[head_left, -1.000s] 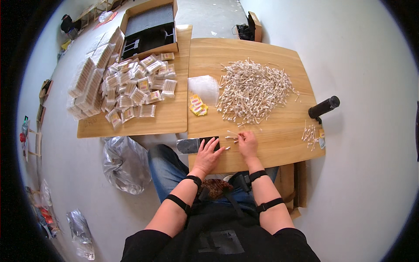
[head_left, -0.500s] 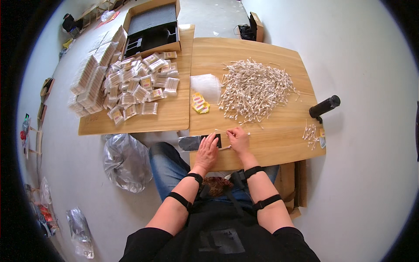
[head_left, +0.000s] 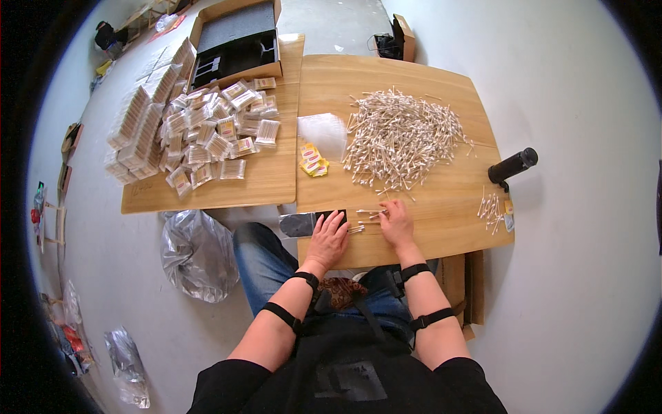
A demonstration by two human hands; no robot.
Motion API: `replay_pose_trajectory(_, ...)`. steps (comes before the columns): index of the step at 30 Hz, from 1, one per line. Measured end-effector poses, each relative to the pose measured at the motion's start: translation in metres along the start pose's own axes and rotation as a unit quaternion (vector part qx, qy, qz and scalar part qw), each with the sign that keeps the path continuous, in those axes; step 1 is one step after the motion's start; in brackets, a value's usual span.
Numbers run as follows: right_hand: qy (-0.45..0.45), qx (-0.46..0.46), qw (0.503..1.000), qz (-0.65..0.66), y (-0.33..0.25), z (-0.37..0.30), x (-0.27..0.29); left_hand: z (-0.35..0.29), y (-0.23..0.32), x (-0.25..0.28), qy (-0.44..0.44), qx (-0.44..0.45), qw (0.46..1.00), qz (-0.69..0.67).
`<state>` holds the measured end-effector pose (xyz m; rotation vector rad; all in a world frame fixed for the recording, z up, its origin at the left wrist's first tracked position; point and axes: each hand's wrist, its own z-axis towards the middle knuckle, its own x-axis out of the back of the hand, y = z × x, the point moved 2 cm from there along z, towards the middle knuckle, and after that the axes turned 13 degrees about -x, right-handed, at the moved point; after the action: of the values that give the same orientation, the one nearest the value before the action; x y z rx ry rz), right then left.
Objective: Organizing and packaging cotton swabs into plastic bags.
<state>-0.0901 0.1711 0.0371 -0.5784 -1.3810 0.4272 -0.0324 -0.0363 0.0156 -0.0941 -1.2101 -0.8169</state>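
Pale wood shows bare at the near side of the right bench (head_left: 441, 238), so the hands have room to work apart from the heap of swabs (head_left: 403, 141) on the far side. The left hand (head_left: 328, 237) lies flat on a dark flat piece (head_left: 298, 224) by the near left edge, fingers fairly straight; the palm seems to weigh the piece down so it cannot slide. A few short swabs (head_left: 356, 229) poke out just right of those fingers. To the right, the right hand (head_left: 398, 223) is bent over, its fingers narrow at some loose swabs (head_left: 371, 211) that point left; I cannot tell whether they are pinched or only touched.

Between heap and left edge sit clear bags (head_left: 323, 134) with yellow cards (head_left: 314, 161) at their near side, probably put there for easy reach. Filled packets (head_left: 207, 131) lie jumbled on the left bench (head_left: 269, 192), seemingly to keep them apart from loose swabs. Farther left, packets stand in neat stacks (head_left: 141, 121), which likely saves space. A few scattered swabs (head_left: 492, 212) lie by the right edge, near a black cylinder (head_left: 512, 165).
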Motion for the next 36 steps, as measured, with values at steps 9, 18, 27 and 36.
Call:
replay_pose_trajectory(9, 0.015, 0.022, 0.999, -0.039, 0.004, 0.003, 0.004, 0.0, 0.002, 0.004, -0.016, -0.036, 0.999, -0.017)
replay_pose_trajectory(18, 0.001, 0.017, 1.0, -0.016, 0.002, -0.029, 0.004, -0.001, -0.001, 0.0, 0.037, -0.01, 0.999, -0.027)
replay_pose_trajectory(27, 0.042, 0.049, 0.998, -0.013, -0.021, -0.022, -0.011, 0.002, 0.002, 0.003, 0.024, -0.008, 1.0, -0.009)
replay_pose_trajectory(36, -0.033, 0.08, 0.994, -0.063, 0.0, 0.008, -0.019, 0.001, 0.001, 0.002, 0.024, -0.012, 0.999, -0.033)
